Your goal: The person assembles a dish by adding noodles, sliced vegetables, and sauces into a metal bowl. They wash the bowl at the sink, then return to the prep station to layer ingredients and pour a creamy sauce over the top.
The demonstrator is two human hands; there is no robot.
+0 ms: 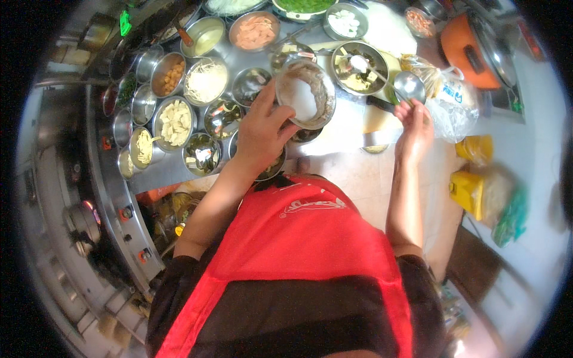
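Note:
My left hand grips the rim of a metal bowl tilted to show white powder inside. Pinched in my right hand is the handle of a long spoon. Its far end, heaped with white powder, is over a metal bowl that contains pale cubes and dark greenish pieces. A ladle-like round metal scoop lies just beyond my right fingers. Below the bowl in my left hand, another dark bowl is mostly hidden.
Several metal bowls of cut food crowd the counter's left, among them pale cubes, white shreds and orange pieces. At the right are a plastic bag and an orange pot. A yellow jug sits lower right. Stove burners line the far left.

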